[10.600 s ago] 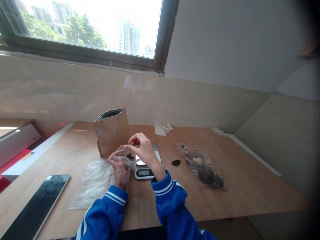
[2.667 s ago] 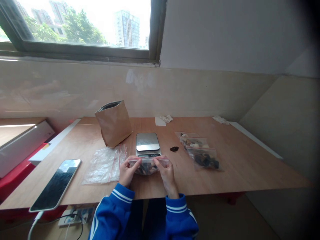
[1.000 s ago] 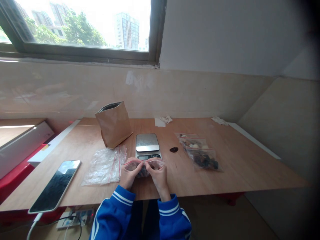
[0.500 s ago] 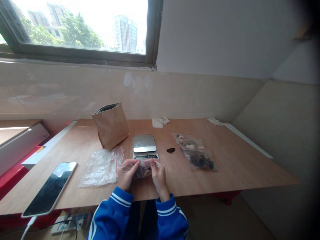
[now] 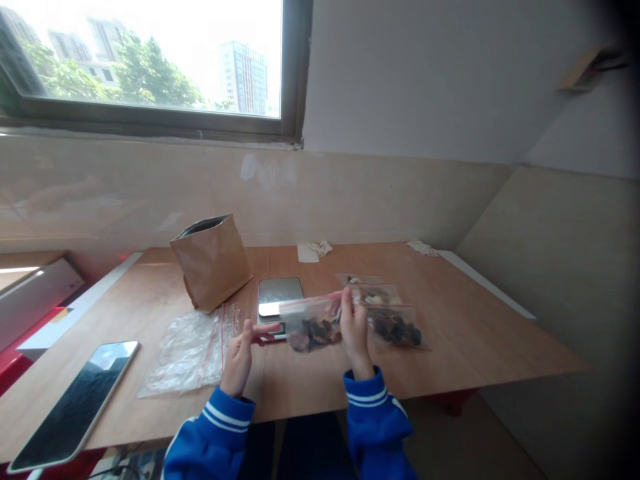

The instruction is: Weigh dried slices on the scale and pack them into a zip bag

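A clear zip bag [image 5: 314, 325] with a red seal line and dark dried pieces inside hangs from my right hand [image 5: 354, 327], which pinches its upper right corner. My left hand [image 5: 243, 353] is just left of the bag, fingers stretched toward it and apart from it, holding nothing. Behind the bag stands a kitchen scale [image 5: 281, 293] with a metal plate, its display partly hidden. Beyond my right hand lie several filled zip bags [image 5: 397, 327], overlapping in a row. Left of my left hand is a pile of unfilled clear zip bags [image 5: 185, 350].
An open brown paper pouch [image 5: 213, 263] stands at the back left. A phone [image 5: 75, 403] on a cable lies at the left front edge. Crumpled tissues [image 5: 320, 248] and another white scrap [image 5: 421, 248] rest at the back, near the wall.
My right hand has carried the filled bag up and to the right, toward the other filled bags. My left hand has let go of it. The view has shifted slightly.
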Motion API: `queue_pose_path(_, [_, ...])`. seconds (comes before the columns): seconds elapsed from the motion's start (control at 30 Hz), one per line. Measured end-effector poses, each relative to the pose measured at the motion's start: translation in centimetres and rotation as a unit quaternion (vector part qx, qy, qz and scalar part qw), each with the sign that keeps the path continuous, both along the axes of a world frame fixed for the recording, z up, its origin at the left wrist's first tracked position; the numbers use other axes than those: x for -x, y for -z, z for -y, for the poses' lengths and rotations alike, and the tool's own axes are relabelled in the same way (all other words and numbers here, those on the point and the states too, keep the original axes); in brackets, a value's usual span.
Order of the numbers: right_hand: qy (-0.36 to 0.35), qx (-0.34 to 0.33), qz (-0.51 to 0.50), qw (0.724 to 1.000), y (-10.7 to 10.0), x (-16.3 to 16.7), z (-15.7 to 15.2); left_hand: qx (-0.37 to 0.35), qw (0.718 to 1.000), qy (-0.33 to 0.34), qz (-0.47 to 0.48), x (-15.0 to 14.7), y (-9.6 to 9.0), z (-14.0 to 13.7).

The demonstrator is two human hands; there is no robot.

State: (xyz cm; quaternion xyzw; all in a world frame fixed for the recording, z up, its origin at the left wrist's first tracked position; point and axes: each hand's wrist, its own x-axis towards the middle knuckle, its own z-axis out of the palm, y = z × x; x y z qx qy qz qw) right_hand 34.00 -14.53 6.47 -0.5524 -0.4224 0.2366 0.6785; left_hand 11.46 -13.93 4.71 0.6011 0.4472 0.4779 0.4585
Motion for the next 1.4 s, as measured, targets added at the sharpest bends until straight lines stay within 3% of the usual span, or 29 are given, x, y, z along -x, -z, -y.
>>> queue_pose_path(0.13, [0.138,0.039,0.044,0.989,-1.4,-6.3,-5.5,0.010,0.999,-0.040,-0.013,2.6,0.6,-0.7])
queue_pose_path(0.23, [0.142,0.107,0.131,0.975,-1.2,-9.3,-9.8,0.021,0.996,-0.083,-0.007,4.1,0.9,-1.0])
queue_pose_path(0.33, [0.145,0.139,0.163,0.966,-0.3,-9.7,-11.9,0.029,0.994,-0.106,-0.008,4.8,0.9,-1.1])
queue_pose_path(0.47, [0.187,0.104,0.261,0.941,1.2,-8.0,-10.5,0.012,0.990,-0.139,-0.027,6.4,0.7,-1.9])
queue_pose_path(0.53, [0.123,0.056,0.358,0.924,2.5,-6.9,-8.6,-0.031,0.974,-0.222,-0.034,7.9,0.6,-2.7])
queue_pose_path(0.6, [-0.031,0.039,0.438,0.898,4.0,-5.9,-6.5,-0.073,0.935,-0.346,-0.039,9.6,0.4,-3.7])
queue_pose_path(0.67, [-0.075,0.056,0.481,0.871,5.6,-5.2,-4.5,-0.080,0.919,-0.383,-0.043,11.1,0.3,-5.0])
queue_pose_path(0.8, [-0.071,0.092,0.496,0.860,7.7,-4.9,-2.5,-0.099,0.929,-0.345,-0.092,12.3,0.5,-8.5])
queue_pose_path(0.97, [-0.083,0.083,0.415,0.902,6.3,-4.9,-3.2,-0.019,0.962,-0.246,-0.117,11.8,2.1,-12.0])
queue_pose_path(1.07, [-0.096,0.037,0.363,0.926,3.9,-3.0,-4.8,-0.002,0.958,-0.228,-0.172,11.9,3.3,-12.6])
queue_pose_path(1.2, [-0.117,-0.027,0.383,0.916,1.7,1.2,-7.5,-0.039,0.940,-0.243,-0.237,12.3,4.5,-12.4])
queue_pose_path(1.3, [-0.148,-0.018,0.415,0.897,1.8,3.1,-8.7,-0.058,0.943,-0.228,-0.236,12.6,4.9,-12.3])
queue_pose_path(1.4, [-0.121,-0.004,0.406,0.906,3.2,2.5,-8.7,-0.065,0.941,-0.221,-0.247,12.6,5.1,-12.2])
